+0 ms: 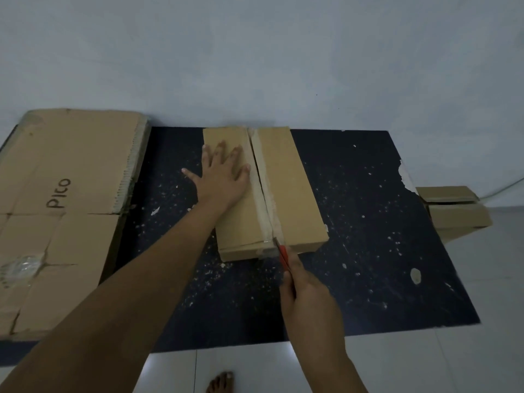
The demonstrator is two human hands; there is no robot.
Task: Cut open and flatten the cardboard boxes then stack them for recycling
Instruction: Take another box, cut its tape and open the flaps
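Note:
A long brown cardboard box (292,188) lies on a dark mat (368,222), its taped centre seam running away from me. My left hand (224,174) presses flat on the box's left flap, fingers spread. My right hand (306,290) grips a red-handled box cutter (282,255). The cutter's blade tip sits at the near end of the seam, where the tape is slit along its length.
A stack of flattened cardboard (65,199) marked "PICO" covers the mat's left side. A smaller cardboard box (456,211) sits on the floor past the mat's right edge. A wall rises behind. A bare foot (219,382) stands on the pale tiles.

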